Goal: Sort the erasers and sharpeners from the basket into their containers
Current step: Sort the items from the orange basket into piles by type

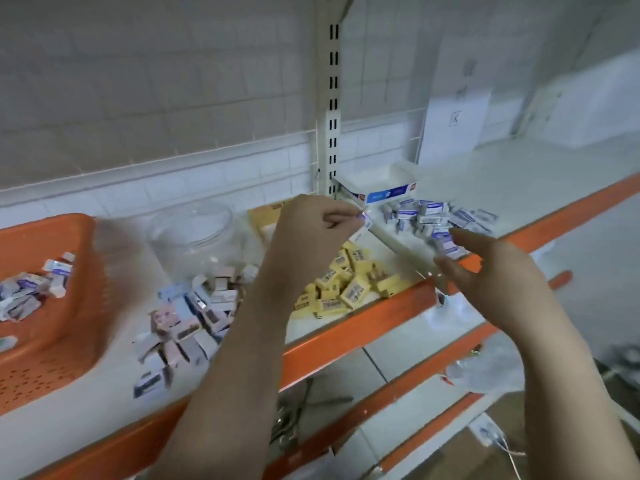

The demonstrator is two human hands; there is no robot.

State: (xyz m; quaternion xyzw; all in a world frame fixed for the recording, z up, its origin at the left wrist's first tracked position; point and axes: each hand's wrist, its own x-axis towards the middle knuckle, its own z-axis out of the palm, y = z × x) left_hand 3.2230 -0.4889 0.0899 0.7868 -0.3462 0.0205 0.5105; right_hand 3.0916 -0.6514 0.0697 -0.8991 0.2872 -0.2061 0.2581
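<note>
An orange basket (45, 237) at the left of the shelf holds several small white and purple boxes (31, 289). My left hand (311, 230) is raised over the shelf, its fingers curled round a small white eraser (363, 226). My right hand (485, 268) hovers by the shelf edge with fingers loosely spread, holding nothing. Behind it lies a blurred heap of white and purple eraser boxes (436, 216). A pile of yellow erasers (349, 285) spreads below my left hand. Mixed pink and blue sharpener boxes (187, 317) lie in front of a clear plastic jar (194, 233).
A blue and white open carton (377, 188) stands at the back by the slotted upright post (333, 98). A yellow carton (266, 216) sits behind my left hand. The shelf's orange front edge (356, 337) runs diagonally. Lower shelves hold bags and wires.
</note>
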